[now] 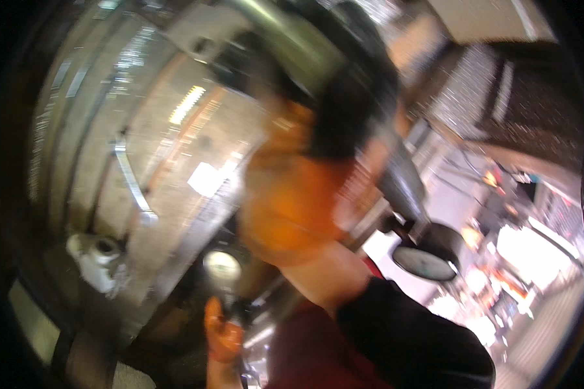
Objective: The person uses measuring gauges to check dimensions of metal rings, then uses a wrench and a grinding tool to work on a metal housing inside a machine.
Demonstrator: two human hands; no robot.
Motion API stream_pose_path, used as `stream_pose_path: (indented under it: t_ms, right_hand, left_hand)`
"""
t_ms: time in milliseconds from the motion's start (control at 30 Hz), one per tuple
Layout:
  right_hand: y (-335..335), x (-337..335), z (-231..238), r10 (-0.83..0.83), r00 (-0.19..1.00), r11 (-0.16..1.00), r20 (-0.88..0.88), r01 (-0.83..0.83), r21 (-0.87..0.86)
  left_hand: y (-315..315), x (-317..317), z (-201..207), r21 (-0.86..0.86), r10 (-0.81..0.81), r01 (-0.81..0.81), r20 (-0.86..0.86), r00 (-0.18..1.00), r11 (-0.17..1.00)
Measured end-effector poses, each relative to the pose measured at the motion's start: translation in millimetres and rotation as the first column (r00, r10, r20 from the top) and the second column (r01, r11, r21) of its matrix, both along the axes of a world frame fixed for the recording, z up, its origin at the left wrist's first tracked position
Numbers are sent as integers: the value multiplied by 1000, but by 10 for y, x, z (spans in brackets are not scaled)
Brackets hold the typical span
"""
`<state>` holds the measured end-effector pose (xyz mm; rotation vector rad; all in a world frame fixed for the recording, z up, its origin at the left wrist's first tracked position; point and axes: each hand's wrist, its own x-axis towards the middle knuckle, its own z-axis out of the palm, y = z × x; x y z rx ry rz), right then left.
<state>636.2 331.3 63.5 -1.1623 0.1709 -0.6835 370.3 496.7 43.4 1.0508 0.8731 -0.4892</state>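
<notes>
Because blur smears the right hand (pixel 295 204) in its orange glove, I cannot tell whether it grips the dark part (pixel 344 117) just above it or only rests against it; a greenish tube (pixel 298 48) passes there too. Lower and to the left, the left hand (pixel 225 338) seems wrapped round a slim tool (pixel 222 267), its pale round head upward, probably because the narrow end suits a fist. Farther left, a wrench (pixel 132 178) lies on wooden boards (pixel 165 126), perhaps flat so it won't roll, near a white object (pixel 100 262). At right, a round dark-rimmed fitting (pixel 428 267) blocks part of the bright background

two orange-gloved hands (pixel 292 204) (pixel 225 337), one wrench (pixel 133 180)
</notes>
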Motion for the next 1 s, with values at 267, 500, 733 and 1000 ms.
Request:
stream_pose_path:
  t_ms: [267,500,733,1000]
  right_hand:
    - [70,-75,-213,-26,999,996,18,25,86]
    - [65,-77,-231,-45,999,993,20,43,112]
    - [46,-44,-233,-56,998,990,35,51,132]
    - [-36,-17,-186,-82,996,988,39,76,137]
  left_hand:
    - [72,-62,-5,283,-385,336,137,913,898]
    - [125,-233,-133,328,-373,283,257,891,901]
    - [135,-230,-80,317,-362,294,183,914,902]
    - [148,-133,33,293,-361,312,130,923,904]
